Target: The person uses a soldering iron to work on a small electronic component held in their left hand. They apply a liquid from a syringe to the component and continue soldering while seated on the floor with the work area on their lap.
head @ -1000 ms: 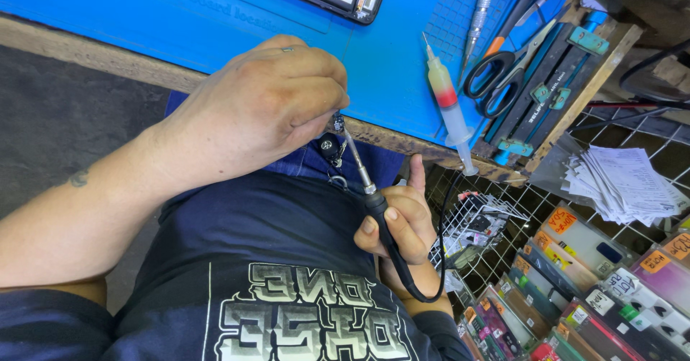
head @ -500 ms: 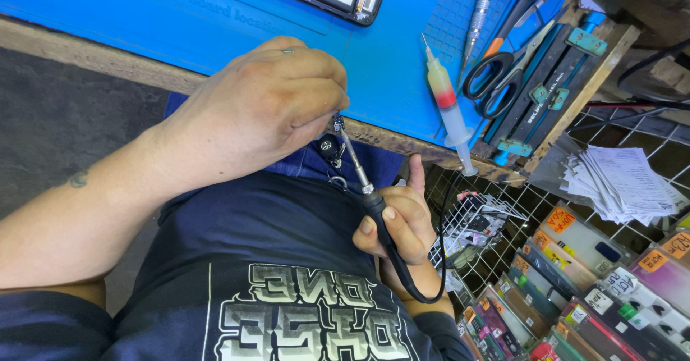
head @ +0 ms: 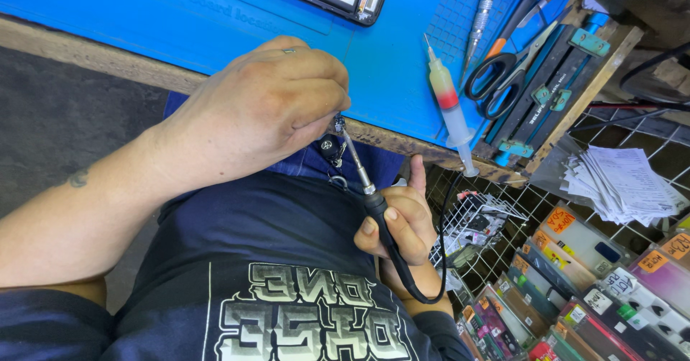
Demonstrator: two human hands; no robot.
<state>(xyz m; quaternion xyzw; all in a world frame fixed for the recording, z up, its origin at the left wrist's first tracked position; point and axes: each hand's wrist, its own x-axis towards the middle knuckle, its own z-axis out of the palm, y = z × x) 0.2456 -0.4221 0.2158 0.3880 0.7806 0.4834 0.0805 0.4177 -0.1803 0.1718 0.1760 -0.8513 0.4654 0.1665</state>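
Below the blue mat's (head: 215,30) edge, over the lap, the right hand (head: 399,221) grips a soldering iron (head: 363,188), tip raised to the left hand (head: 266,109), which is curled shut around something too small to identify. Work looks midway; nothing finished shows.

I see the soldering iron (head: 374,203) as a bright metal shaft set in a matt black, rubbery grip. The work mat (head: 215,23) is smooth blue, slightly glossy; the table edge (head: 402,144) is rough, worn wood. The syringe (head: 447,102) is clear plastic. The scissors (head: 503,73) have glossy black handles. The papers (head: 622,181) are matt.
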